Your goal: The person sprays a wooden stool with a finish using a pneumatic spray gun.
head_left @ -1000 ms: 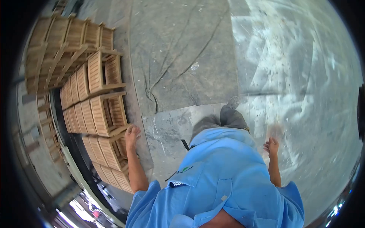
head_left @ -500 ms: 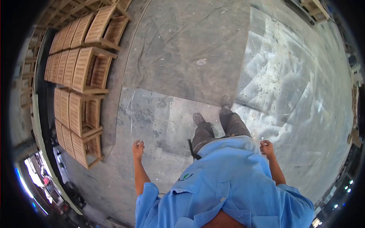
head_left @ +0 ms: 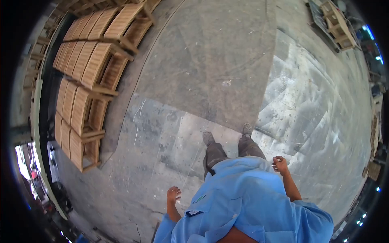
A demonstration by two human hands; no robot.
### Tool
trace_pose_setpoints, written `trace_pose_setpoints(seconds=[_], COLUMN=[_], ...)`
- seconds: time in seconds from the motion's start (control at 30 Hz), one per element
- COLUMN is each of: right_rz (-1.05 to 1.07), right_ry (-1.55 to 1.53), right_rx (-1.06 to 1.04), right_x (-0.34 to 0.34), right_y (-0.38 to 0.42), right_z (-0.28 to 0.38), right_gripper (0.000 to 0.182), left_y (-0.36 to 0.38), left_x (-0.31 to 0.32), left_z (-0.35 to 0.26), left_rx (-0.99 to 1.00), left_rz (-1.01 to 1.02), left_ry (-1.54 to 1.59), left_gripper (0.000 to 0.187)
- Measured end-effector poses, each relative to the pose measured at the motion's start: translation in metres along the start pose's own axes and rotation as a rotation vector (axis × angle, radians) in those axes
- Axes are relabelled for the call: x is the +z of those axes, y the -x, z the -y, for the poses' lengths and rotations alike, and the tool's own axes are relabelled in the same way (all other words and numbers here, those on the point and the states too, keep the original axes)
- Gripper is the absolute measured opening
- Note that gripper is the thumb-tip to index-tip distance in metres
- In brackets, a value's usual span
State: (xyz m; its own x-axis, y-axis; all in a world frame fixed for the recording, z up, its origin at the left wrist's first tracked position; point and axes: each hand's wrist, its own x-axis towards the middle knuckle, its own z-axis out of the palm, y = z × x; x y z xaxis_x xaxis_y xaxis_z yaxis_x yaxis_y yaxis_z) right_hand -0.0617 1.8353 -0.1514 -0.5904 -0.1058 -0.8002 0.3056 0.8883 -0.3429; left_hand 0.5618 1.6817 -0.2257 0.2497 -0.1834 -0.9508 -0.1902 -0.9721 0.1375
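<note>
My left hand (head_left: 174, 195) hangs beside my body above the grey floor, its fingers loosely bent and apart with nothing in them. On the other side, my right hand (head_left: 280, 164) is held near my hip, also empty, with half-curled fingers a little apart. Neither hand touches any object. Below me are my blue shirt (head_left: 251, 194), dark trousers (head_left: 251, 148) and shoes on the floor.
Wooden slatted stools or small tables (head_left: 91, 65) stand in tight rows at the left. A wheeled cart (head_left: 324, 24) carries a wooden frame (head_left: 337, 25) at the far right. Worn grey sheeting (head_left: 210, 52) and shiny metal sheets (head_left: 300, 85) cover the floor.
My left hand has swung inward and back towards my body. My right hand has shifted slightly down. The view has turned, bringing more of the cart into sight at the far right.
</note>
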Motion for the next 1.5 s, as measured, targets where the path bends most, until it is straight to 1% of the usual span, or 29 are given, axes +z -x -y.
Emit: trace_pose_setpoints(seconds=[0.03, 0.1, 0.13, 0.17, 0.2, 0.23, 0.3, 0.33, 0.47, 0.53, 0.57, 0.6, 0.67, 0.73, 0.77, 0.83, 0.87, 0.93, 0.97, 1.03, 1.1, 1.13, 1.2, 1.27, 1.3, 1.37, 1.43, 1.47, 1.5], right_rz=[0.033, 0.071, 0.055, 0.085, 0.117, 0.113, 0.101, 0.099, 0.060, 0.021, 0.007, -0.003, -0.011, -0.004, -0.001, -0.048, -0.052, -0.095, -0.129, -0.197, -0.242, -0.257, -0.296, -0.313, -0.330, -0.312, -0.266, -0.214, -0.180], right_ry=[0.042, 0.112, 0.097, 0.087, 0.078, 0.063, 0.035, 0.021, -0.121, -0.213, -0.253, -0.288, -0.343, -0.413, -0.423, -0.500, -0.511, -0.600, -0.636, -0.697, -0.731, -0.723, -0.743, -0.764, -0.793, -0.872, -0.872, -0.833, -0.814], right_rx=[-0.014, -0.052, -0.051, -0.064, -0.077, -0.084, -0.080, -0.068, -0.104, -0.051, -0.011, 0.029, 0.081, 0.135, 0.135, 0.231, 0.231, 0.196, 0.203, 0.145, 0.114, 0.103, 0.089, 0.113, 0.117, 0.201, 0.224, 0.276, 0.297], right_x=[0.005, 0.012, 0.012, 0.011, 0.008, 0.006, 0.001, -0.001, -0.012, -0.018, -0.022, -0.026, -0.036, -0.054, -0.066, -0.093, -0.111, -0.143, -0.161, -0.199, -0.226, -0.238, -0.255, -0.259, -0.255, -0.249, -0.243, -0.252, -0.252], right_y=[0.000, -0.003, -0.005, -0.007, -0.010, -0.016, -0.025, -0.029, -0.052, -0.066, -0.073, -0.082, -0.104, -0.121, -0.136, -0.148, -0.165, -0.194, -0.209, -0.237, -0.263, -0.276, -0.309, -0.331, -0.342, -0.356, -0.355, -0.349, -0.357], right_z=[0.007, 0.019, 0.025, 0.032, 0.035, 0.035, 0.040, 0.042, 0.048, 0.036, 0.032, 0.024, 0.006, 0.001, 0.006, 0.009, 0.018, 0.033, 0.051, 0.094, 0.136, 0.155, 0.191, 0.218, 0.235, 0.254, 0.295, 0.329, 0.344], right_gripper=[0.040, 0.042, 0.042, 0.046, 0.050, 0.050, 0.051, 0.051, 0.052, 0.051, 0.050, 0.049, 0.040, 0.038, 0.038, 0.039, 0.039, 0.040, 0.040, 0.039, 0.039, 0.037, 0.034, 0.035, 0.035, 0.035, 0.030, 0.036, 0.037], left_y=[-0.001, -0.002, -0.006, -0.010, -0.009, -0.006, -0.002, -0.002, -0.012, -0.005, -0.004, -0.007, -0.014, 0.001, 0.013, 0.058, 0.060, 0.054, 0.057, 0.067, 0.028, 0.023, 0.012, 0.010, 0.010, 0.009, 0.009, 0.017, 0.069], left_x=[-0.002, -0.017, -0.024, -0.030, -0.030, -0.027, -0.018, -0.008, 0.065, 0.117, 0.141, 0.162, 0.200, 0.248, 0.274, 0.320, 0.339, 0.362, 0.373, 0.392, 0.385, 0.393, 0.426, 0.458, 0.484, 0.553, 0.639, 0.691, 0.756], left_z=[-0.006, -0.012, -0.016, -0.020, -0.028, -0.037, -0.066, -0.082, -0.163, -0.221, -0.252, -0.282, -0.343, -0.400, -0.425, -0.457, -0.468, -0.479, -0.482, -0.483, -0.497, -0.507, -0.540, -0.596, -0.644, -0.736, -0.831, -0.884, -0.915], left_rx=[0.016, 0.080, 0.090, 0.118, 0.145, 0.158, 0.182, 0.208, 0.300, 0.386, 0.438, 0.463, 0.667, 0.763, 0.771, 0.789, 0.796, 0.668, 0.669, 0.470, 0.309, 0.315, 0.233, 0.151, 0.173, 0.389, 0.598, 0.739, 0.854], left_rz=[0.017, -0.099, -0.084, -0.152, -0.221, -0.211, -0.298, -0.290, -0.196, -0.052, 0.003, 0.009, 0.118, 0.050, 0.047, 0.013, 0.020, 0.042, 0.047, 0.075, 0.288, 0.295, 0.139, -0.036, -0.029, 0.069, 0.171, 0.192, 0.135], left_ry=[-0.014, 0.093, 0.080, 0.135, 0.191, 0.184, 0.195, 0.187, 0.114, -0.113, -0.188, -0.205, -0.418, -0.363, -0.369, -0.243, -0.249, -0.404, -0.420, -0.474, -0.405, -0.421, -0.543, -0.673, -0.699, -0.633, -0.545, -0.698, -0.550], left_gripper=[0.027, 0.024, 0.024, 0.021, 0.018, 0.018, 0.015, 0.015, 0.016, 0.022, 0.030, 0.030, 0.036, 0.038, 0.038, 0.038, 0.038, 0.036, 0.036, 0.033, 0.030, 0.030, 0.029, 0.028, 0.028, 0.029, 0.031, 0.037, 0.043])
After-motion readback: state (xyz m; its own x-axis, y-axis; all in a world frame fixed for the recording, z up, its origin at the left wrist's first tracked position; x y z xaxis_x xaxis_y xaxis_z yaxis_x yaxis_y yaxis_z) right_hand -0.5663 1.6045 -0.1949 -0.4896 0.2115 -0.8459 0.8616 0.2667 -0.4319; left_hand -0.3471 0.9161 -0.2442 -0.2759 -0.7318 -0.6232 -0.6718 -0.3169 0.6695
